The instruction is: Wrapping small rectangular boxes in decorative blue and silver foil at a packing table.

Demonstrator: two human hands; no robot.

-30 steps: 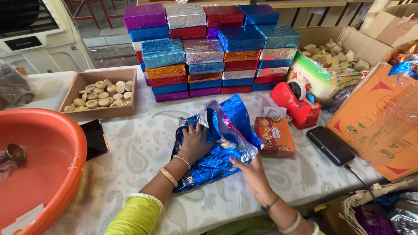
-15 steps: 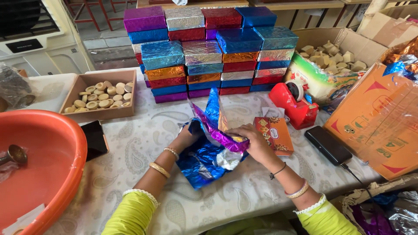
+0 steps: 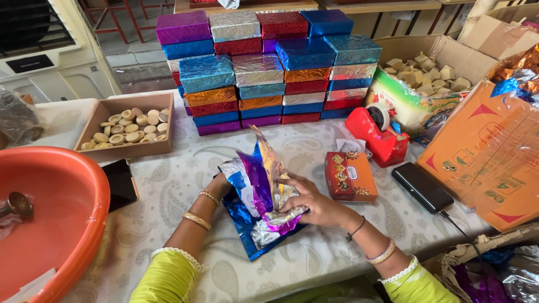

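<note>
On the table [image 3: 168, 191], nearest, the right hand [image 3: 314, 203] lies flat, fingers pressing a bundle of crumpled foil sheets [image 3: 264, 193], purple, silver and gold, which rests on one blue foil sheet [image 3: 247, 224]. The left hand [image 3: 222, 182] is mostly hidden behind the bundle; its grip cannot be told. Just right lie one small orange box [image 3: 349, 175] and one black phone [image 3: 422, 187]. Beyond stands one red tape dispenser [image 3: 377, 133], then a stack of foil-wrapped boxes [image 3: 269, 67].
</note>
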